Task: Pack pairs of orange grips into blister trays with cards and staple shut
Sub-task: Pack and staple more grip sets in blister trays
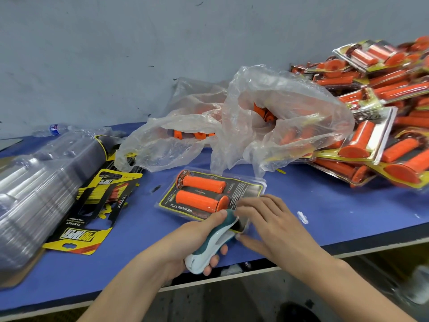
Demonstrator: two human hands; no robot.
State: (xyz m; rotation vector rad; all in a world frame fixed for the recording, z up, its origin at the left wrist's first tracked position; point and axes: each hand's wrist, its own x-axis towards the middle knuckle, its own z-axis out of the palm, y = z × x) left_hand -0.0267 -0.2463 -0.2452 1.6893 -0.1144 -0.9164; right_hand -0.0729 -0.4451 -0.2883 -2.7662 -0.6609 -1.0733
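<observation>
Gripping the teal-and-white stapler [216,240], the left hand [185,238] wraps its fingers round the body with the thumb on top. The nose sits over the near edge of the blister tray [243,189], seemingly to staple that edge closed. The right hand [274,221] holds nothing and lies with straight fingers on the tray's near right corner, likely pinning tray and card against sliding. The tray rests on the bench [348,210], its pair of orange grips [204,183] side by side inside. Just behind the tray slumps a crumpled clear bag [267,112] of loose grips. To its right are heaped finished packs [383,112], and to its left spare cards [92,217] and stacked empty trays [34,182]. Nothing blocks the stapler, though the right fingers lie just beside its nose.
</observation>
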